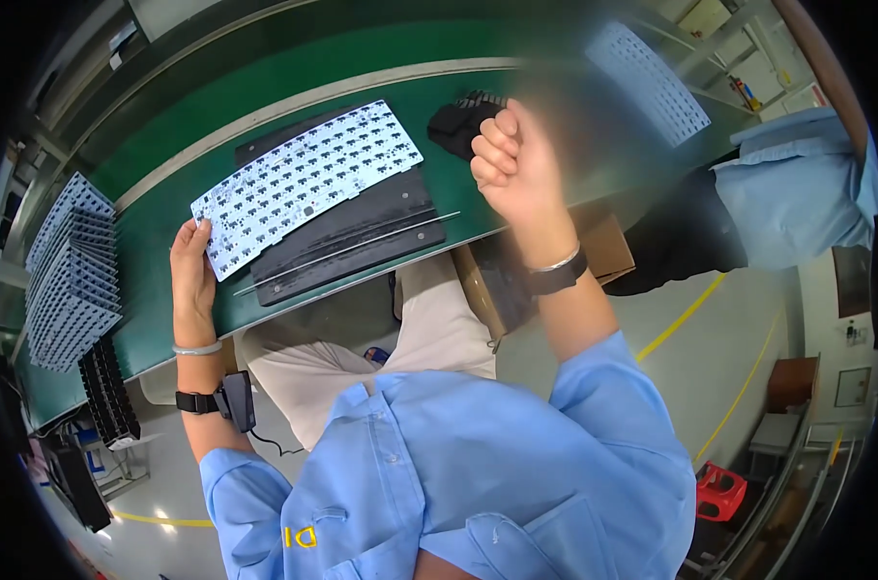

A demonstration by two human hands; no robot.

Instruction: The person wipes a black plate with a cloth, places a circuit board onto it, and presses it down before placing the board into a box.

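A white keyboard circuit board (308,179) with rows of dark marks lies tilted over a black flat plate (362,237). My left hand (190,261) grips the board's lower left corner, thumb on top. A thin metal rod (352,251) runs along the plate's near part. Off the board's right end, my right hand (510,164) is raised above the bench with its fingers curled into a fist. What the fist holds, if anything, is hidden. Just behind it sits a black cloth-like bundle (453,129), partly covered by the hand.
Several similar boards (72,280) stand packed at the left of the green bench (154,208), near a black slotted rack (108,391). Another board (649,82) lies far right, in a blurred area. A cardboard box (608,249) is below the bench edge. A person in blue (797,188) is at right.
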